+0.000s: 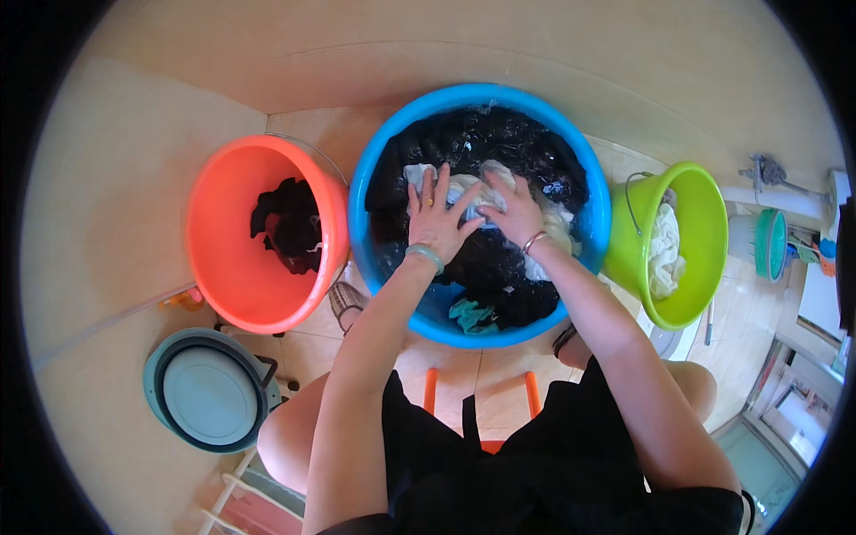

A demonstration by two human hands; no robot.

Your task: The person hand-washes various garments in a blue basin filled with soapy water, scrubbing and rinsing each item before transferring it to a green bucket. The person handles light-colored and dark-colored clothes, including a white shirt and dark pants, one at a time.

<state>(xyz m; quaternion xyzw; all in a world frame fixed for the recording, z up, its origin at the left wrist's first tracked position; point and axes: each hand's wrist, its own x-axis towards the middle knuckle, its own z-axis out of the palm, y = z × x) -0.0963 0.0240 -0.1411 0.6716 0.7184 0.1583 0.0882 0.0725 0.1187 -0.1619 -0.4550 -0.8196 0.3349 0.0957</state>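
Note:
In front of me stands a round blue basin (360,205) of water with soaked black clothes (486,138) in it. A wet white cloth (558,225) lies bunched across the middle, on top of the dark clothes. My left hand (436,218) presses on its left part with fingers spread. To its right, my right hand (517,214) rests on the same cloth, its fingers stretched out and apart. Neither hand is closed round the fabric. A small teal cloth (471,315) floats by the basin's near edge.
An orange bucket (223,223) with black clothing (290,227) stands left of the basin. On the right, a lime green bucket (709,241) contains white cloth (665,250). A grey-green folding basin (209,395) leans at the lower left. Beige walls (401,53) close in behind.

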